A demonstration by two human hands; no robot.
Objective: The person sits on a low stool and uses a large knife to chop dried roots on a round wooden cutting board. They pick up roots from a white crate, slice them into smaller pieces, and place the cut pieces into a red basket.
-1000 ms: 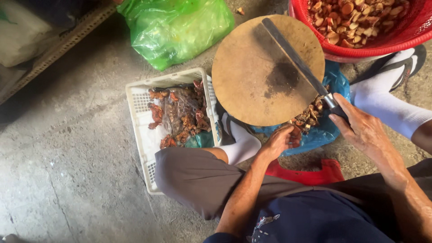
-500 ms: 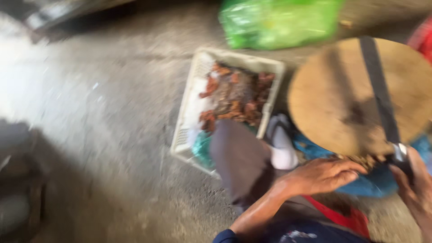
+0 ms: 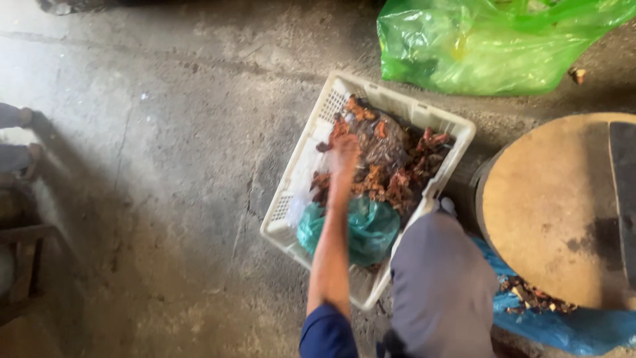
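Your left grip [image 3: 344, 147] reaches down into the white crate [image 3: 311, 142], fingers curled onto the reddish-brown pieces [image 3: 397, 179] near the crate's far end; motion blur hides whether it has closed on any. Right grip out of view.

Concrete floor [image 3: 165, 166] carries everything. Round wooden chopping block [image 3: 550, 212] stands just right of the crate, a dark blade [image 3: 624, 199] lying across its right edge. Green plastic bag [image 3: 490, 43] beyond the crate's far right corner. Blue sheet [image 3: 570, 328] under the block's near edge, chopped bits [image 3: 533, 298] scattered on it. Teal bag [image 3: 368, 229] crumpled in the crate's near half.
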